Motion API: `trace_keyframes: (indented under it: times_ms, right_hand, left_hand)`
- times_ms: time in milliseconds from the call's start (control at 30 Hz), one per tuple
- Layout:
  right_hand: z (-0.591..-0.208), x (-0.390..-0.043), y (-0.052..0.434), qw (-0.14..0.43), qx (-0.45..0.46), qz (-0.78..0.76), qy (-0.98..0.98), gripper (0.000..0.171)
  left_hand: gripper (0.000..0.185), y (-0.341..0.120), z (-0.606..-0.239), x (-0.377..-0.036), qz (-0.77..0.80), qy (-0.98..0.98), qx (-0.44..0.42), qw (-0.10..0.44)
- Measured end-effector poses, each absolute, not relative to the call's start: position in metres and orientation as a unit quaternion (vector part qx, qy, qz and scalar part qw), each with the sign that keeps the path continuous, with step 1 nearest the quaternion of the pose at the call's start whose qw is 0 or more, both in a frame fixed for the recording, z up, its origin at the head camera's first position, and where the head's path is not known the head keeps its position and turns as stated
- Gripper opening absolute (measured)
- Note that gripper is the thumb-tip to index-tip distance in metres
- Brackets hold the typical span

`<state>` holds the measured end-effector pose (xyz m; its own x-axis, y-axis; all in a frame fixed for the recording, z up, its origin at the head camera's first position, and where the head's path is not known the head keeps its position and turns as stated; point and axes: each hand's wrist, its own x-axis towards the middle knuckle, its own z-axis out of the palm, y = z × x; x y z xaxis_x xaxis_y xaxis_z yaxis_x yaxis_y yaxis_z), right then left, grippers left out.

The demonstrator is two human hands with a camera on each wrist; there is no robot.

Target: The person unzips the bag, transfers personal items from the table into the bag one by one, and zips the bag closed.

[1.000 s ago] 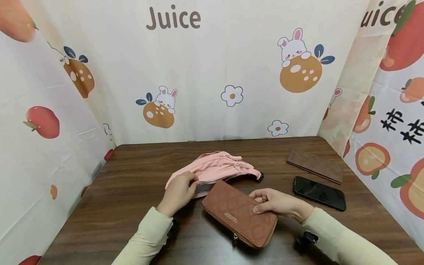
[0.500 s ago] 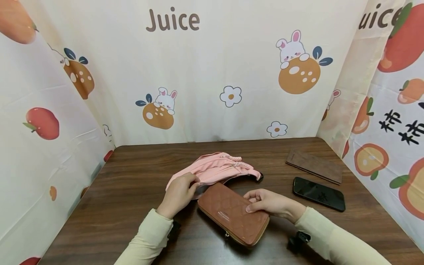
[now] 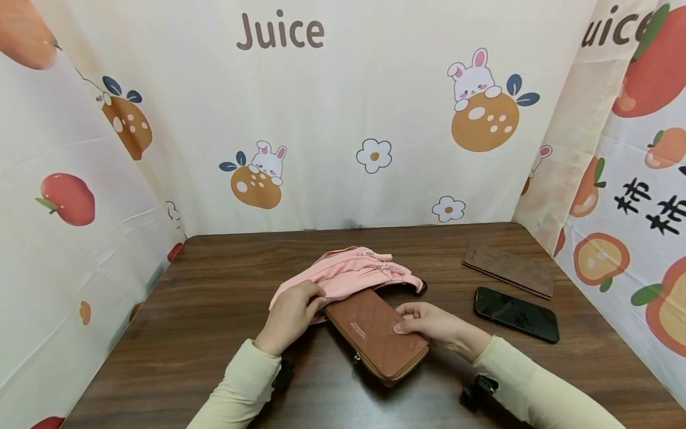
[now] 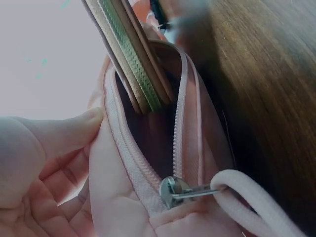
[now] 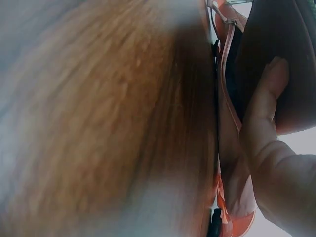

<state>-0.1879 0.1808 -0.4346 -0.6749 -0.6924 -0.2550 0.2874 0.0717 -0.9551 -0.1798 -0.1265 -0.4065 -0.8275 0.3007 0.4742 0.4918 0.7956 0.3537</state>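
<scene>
Nearest to us, our two cream sleeves reached forward over the dark wooden surface. Our right hand gripped the brown quilted wallet, its fingers pressed together on the top face and the thumb tucked along the far edge. The wallet lay tilted on the surface between our two hands, with its far end entering the mouth of the pink pouch. From the right wrist view we saw the thumb laid along the dark side of the wallet, though much of that picture was blurred.

Our left hand held the near edge of the pouch, its fingers curled round the pink fabric and pinching it so that the opening stood apart. In the left wrist view the open zip of the pouch framed a dark interior, and the end of the wallet sat inside that gap. A metal zip pull lay at the near end of the zip, joined to a white cord.

Further off to the right, a black phone lay flat on the surface, well apart from the wallet. Just beyond it lay a flat brown wooden board. Behind everything hung a cream cloth backdrop printed with rabbits, oranges, flowers and the word "Juice".
</scene>
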Motion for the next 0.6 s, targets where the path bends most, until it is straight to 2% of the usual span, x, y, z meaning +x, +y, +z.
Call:
trace_keyframes:
  times_ms: [600]
  right_hand:
    - [-0.434,-0.178,0.157,0.287,-0.067,-0.704,0.646,0.031]
  left_hand:
    - [0.004,-0.125,-0.405,-0.179,-0.234,-0.925,-0.227,0.198]
